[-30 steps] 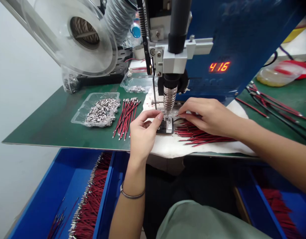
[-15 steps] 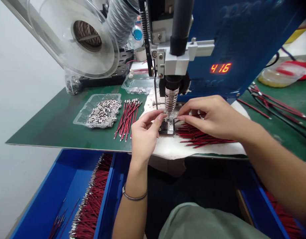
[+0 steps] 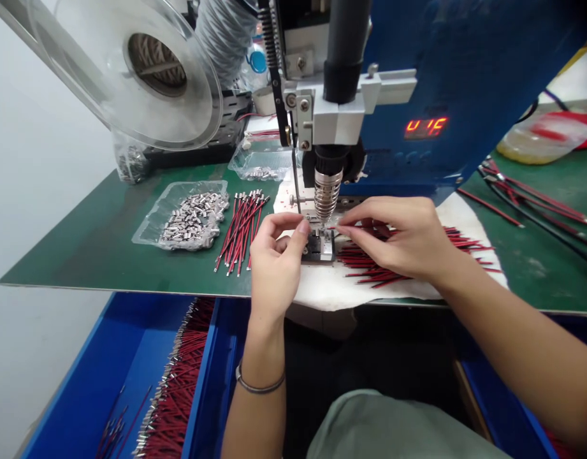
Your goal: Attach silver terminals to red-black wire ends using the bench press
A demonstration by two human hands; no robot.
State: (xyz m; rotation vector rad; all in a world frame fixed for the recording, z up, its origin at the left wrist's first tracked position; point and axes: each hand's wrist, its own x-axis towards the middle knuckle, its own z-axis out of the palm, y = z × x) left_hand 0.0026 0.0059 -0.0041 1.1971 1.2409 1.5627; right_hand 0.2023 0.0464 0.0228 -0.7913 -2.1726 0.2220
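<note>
My left hand is curled, with thumb and forefinger pinched at the small metal fixture under the press tip; what it pinches is too small to name. My right hand reaches in from the right, fingers pinched on a thin red wire pointed at the same fixture. Beneath that hand lies a heap of red wires on a white cloth.
A clear tray of small metal sleeves and a bundle of red wires lie on the green mat to the left. A clear reel hangs upper left. The blue machine shows a red counter. Blue bins with finished wires sit below the table.
Both hands stayed at the fixture with only slight finger shifts. The view moved a little, and the red counter digits are blurred, mid-change from 416.
</note>
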